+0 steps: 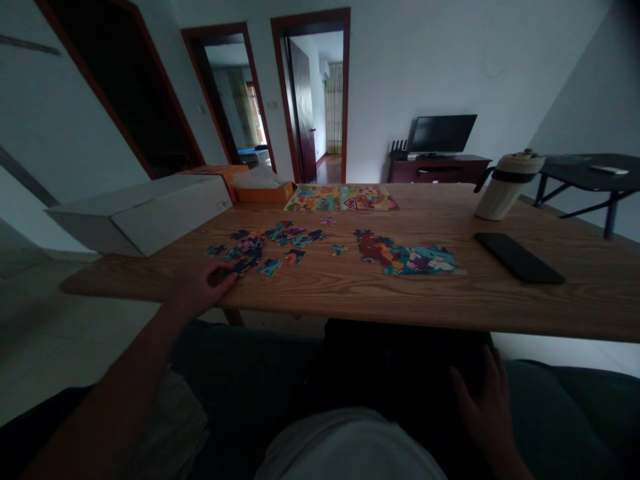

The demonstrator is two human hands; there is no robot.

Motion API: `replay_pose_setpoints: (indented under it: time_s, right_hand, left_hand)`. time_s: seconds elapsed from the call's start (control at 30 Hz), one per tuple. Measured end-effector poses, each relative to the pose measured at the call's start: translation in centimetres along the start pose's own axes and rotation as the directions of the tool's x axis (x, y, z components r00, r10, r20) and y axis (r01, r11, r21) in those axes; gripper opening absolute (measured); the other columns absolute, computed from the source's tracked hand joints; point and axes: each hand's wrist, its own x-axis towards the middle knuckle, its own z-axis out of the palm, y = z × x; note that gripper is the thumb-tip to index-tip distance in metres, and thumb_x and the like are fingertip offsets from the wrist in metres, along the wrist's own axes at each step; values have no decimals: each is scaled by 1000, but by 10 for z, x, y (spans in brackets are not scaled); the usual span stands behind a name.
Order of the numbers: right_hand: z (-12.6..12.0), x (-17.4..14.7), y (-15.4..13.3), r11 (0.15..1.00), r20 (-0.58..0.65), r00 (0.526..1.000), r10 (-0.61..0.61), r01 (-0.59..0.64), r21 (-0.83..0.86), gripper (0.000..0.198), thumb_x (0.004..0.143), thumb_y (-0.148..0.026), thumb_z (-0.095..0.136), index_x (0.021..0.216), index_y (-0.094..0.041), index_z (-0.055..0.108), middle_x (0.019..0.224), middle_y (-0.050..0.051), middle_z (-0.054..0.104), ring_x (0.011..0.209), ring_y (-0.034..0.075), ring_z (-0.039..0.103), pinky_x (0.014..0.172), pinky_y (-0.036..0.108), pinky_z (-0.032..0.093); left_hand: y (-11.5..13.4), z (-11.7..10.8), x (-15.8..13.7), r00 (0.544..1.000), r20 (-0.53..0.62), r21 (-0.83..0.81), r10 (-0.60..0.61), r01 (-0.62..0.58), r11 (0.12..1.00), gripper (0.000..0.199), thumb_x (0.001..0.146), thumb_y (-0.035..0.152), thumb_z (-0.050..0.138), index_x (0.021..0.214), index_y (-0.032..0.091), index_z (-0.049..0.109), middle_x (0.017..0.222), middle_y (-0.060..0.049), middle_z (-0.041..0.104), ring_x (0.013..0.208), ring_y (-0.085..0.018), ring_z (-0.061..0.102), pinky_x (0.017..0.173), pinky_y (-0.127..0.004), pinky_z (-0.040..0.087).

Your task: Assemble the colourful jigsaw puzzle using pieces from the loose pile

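My left hand (203, 287) is at the table's near left edge, thumb and forefinger closed on the edge of a dark puzzle piece (243, 267). That piece belongs to a loose heap of puzzle pieces (250, 245), partly overlapping. A teal piece (271, 267) and an orange-and-blue piece (295, 256) lie just right of it. Farther right is a joined section of puzzle (415, 259), reddish brown at left and teal with white figures at right. One single piece (340, 251) sits between heap and section. My right hand (483, 393) rests on my dark-clothed lap, fingers apart, holding nothing.
A long white box (150, 210) and an orange tissue box (264, 192) stand at the back left of the wooden table (310, 293). Two colourful picture sheets (343, 198) lie at the back. On the right are a black phone (517, 257) and a cream tumbler (505, 190).
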Motion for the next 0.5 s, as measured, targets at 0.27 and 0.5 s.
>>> replay_pose_setpoints:
  time_s: [0.27, 0.5]
  right_hand:
    - [0, 0, 2, 1000, -4, 1000, -28, 28, 5, 94, 90, -70, 53, 162, -14, 31, 167, 21, 28, 151, 43, 29, 118, 65, 30]
    - [-1, 0, 1, 1000, 3, 1000, -8, 8, -6, 96, 90, -71, 52, 162, -12, 31, 167, 23, 27, 151, 44, 29, 118, 65, 30]
  left_hand:
    - [4, 2, -9, 1000, -10, -87, -27, 26, 996, 40, 85, 59, 53, 102, 27, 68, 113, -8, 73, 109, -32, 66, 97, -44, 53]
    - [1, 1, -14, 993, -48, -73, 110, -114, 991, 35, 85, 53, 53, 101, 26, 68, 114, -11, 73, 115, -34, 65, 109, -51, 44]
